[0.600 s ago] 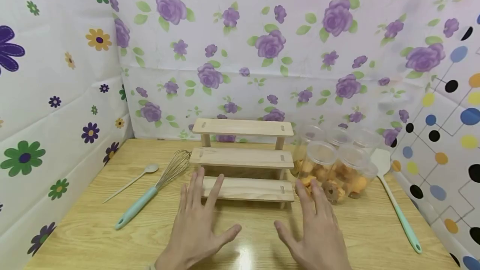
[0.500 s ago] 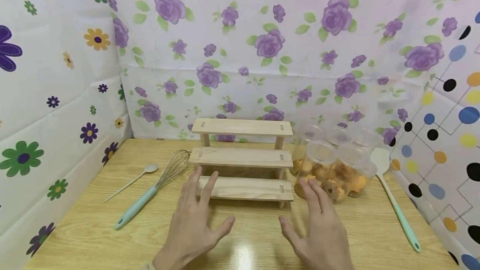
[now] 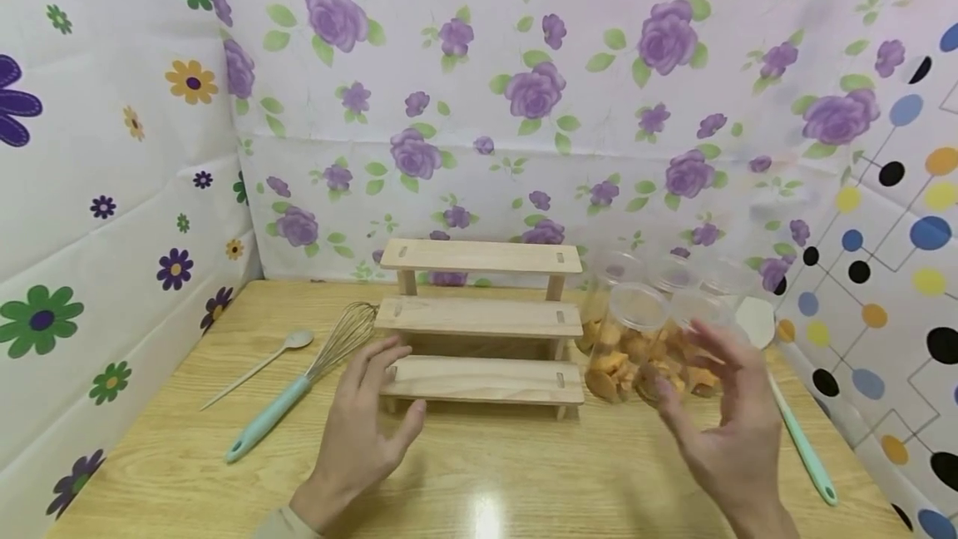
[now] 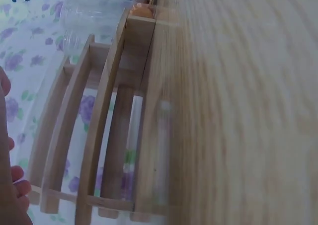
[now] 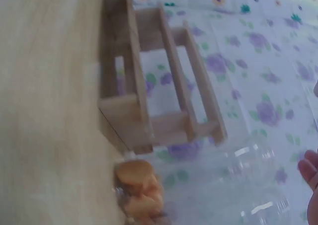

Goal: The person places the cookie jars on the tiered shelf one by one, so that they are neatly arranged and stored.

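In the head view a three-tier wooden display shelf (image 3: 479, 318) stands mid-table. My left hand (image 3: 361, 427) hovers with relaxed fingers at the front left corner of its lowest board; whether it touches the wood I cannot tell. Right of the shelf, several clear jars (image 3: 638, 306) hold orange-brown snack pieces (image 3: 612, 377). My right hand (image 3: 729, 431) is raised in front of the rightmost jars, thumb and fingers spread apart with nothing between them, and it covers part of those jars. The right wrist view catches only fingertips (image 5: 310, 170) at its edge, with the shelf (image 5: 164, 71) nearby.
Left of the shelf lie a whisk (image 3: 299, 385) with a light blue handle and a pale long-handled spoon (image 3: 258, 368). Behind my right hand lies a white spatula (image 3: 804, 435) with a mint-green handle. Patterned cloth (image 3: 479, 106) walls the table at the back and sides.
My right hand has shifted right and up from the shelf's front right toward the jars. My left hand has drawn slightly left. Shelf, jars and utensils stay put.
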`<state>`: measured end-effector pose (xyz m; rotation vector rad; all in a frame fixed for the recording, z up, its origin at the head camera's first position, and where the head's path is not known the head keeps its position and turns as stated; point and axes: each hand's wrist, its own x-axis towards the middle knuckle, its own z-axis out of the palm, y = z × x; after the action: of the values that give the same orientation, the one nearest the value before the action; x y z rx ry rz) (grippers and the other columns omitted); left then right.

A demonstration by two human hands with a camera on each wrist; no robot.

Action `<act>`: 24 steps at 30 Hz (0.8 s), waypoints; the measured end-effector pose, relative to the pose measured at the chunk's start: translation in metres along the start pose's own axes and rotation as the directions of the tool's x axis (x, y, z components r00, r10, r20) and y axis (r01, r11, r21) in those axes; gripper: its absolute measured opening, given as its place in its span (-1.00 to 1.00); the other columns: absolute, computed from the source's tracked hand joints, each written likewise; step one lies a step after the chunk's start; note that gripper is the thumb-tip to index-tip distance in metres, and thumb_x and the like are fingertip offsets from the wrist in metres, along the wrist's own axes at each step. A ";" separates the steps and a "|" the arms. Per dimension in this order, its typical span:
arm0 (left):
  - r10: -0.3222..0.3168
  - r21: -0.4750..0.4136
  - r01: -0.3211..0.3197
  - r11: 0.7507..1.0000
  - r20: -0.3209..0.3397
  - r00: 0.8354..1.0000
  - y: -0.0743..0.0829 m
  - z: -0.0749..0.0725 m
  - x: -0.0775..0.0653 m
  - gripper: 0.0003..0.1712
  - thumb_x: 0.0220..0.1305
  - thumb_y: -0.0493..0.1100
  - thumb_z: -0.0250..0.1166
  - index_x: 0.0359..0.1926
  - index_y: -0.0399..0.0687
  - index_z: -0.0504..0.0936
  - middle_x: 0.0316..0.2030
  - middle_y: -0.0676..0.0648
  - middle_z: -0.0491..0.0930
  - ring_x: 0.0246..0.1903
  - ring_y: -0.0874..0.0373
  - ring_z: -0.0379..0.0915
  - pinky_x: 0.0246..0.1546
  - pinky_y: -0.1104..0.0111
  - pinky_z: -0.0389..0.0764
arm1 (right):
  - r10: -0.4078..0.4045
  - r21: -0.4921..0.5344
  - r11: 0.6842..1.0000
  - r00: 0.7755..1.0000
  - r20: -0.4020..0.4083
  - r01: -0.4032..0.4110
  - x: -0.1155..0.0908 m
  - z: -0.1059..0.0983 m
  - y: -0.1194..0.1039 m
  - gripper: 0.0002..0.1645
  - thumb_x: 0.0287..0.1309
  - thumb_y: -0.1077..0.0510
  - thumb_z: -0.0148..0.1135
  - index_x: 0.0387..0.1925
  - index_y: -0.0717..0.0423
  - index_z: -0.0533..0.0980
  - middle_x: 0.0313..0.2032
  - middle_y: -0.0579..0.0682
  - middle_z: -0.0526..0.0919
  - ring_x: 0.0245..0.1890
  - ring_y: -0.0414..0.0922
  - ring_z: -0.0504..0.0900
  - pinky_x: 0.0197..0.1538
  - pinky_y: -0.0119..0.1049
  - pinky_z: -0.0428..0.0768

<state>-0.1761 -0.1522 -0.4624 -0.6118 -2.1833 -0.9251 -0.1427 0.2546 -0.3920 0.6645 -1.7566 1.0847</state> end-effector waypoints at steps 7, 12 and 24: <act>-0.068 -0.100 0.062 0.993 -0.063 0.996 -0.014 0.002 -0.004 -0.41 0.34 -0.19 0.43 0.34 -0.30 0.59 0.39 -0.34 0.47 0.32 -0.32 0.53 0.15 -0.36 0.63 | 0.207 0.339 0.930 0.966 -0.154 -0.145 0.013 -0.034 0.031 -0.04 -0.05 0.78 0.26 0.48 0.62 0.30 0.41 0.35 0.49 0.41 0.12 0.49 0.45 -0.29 0.46; -0.170 -0.142 0.159 0.977 -0.063 0.983 -0.023 0.002 -0.006 -0.43 0.36 -0.25 0.44 0.35 -0.29 0.60 0.42 -0.33 0.45 0.40 -0.33 0.45 0.28 -0.34 0.47 | 0.294 0.418 0.889 0.933 -0.205 -0.188 0.008 -0.056 0.071 -0.02 -0.01 0.81 0.25 0.51 0.55 0.32 0.42 0.36 0.46 0.44 0.13 0.47 0.47 -0.29 0.41; -0.324 -0.188 0.326 0.927 0.040 0.945 -0.044 0.002 -0.016 -0.47 0.52 -0.29 0.41 0.43 -0.32 0.58 0.42 -0.24 0.57 0.38 -0.20 0.53 0.38 0.51 0.47 | 0.557 0.366 0.800 0.815 -0.160 -0.475 -0.030 -0.071 0.117 0.00 0.18 0.74 0.32 0.62 0.32 0.31 0.50 0.15 0.46 0.53 0.06 0.43 0.49 -0.41 0.41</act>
<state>-0.1948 -0.1809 -0.4943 -0.3434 -2.2597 -1.3215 -0.1935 0.3710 -0.4510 0.1878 -1.5830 1.7739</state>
